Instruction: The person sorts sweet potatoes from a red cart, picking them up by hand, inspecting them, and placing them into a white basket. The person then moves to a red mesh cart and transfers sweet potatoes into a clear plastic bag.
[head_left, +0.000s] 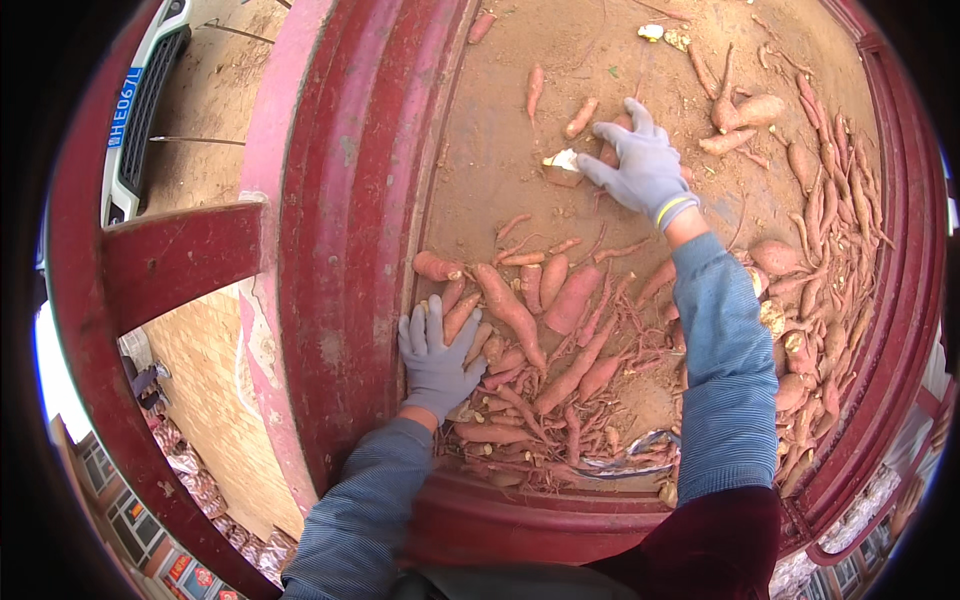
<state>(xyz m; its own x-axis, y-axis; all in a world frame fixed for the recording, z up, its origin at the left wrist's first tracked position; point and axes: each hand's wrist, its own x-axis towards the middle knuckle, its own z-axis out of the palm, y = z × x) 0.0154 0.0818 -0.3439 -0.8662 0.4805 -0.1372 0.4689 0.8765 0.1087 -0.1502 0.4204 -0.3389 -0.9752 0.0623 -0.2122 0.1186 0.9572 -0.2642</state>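
My left hand (439, 360), in a grey glove, lies with fingers spread at the left edge of a pile of sweet potatoes (506, 307), against the red metal side wall. Farther out, my gloved right hand (641, 165) reaches over the truck bed, its thumb and fingers apart. Partly under its fingers is a reddish sweet potato (611, 146); whether it is gripped does not show. By the thumb tip lies a broken sweet potato (562, 169) with white flesh exposed. Two short sweet potatoes, one of them (581, 118), rest just beyond it.
Red side walls (352, 187) enclose the dusty bed (487, 150). Thin roots and sweet potatoes (832, 225) are heaped along the right wall. A forked cluster (739, 109) lies at the upper right. Outside on the left are a red rail (184, 259) and a vehicle's front (154, 112).
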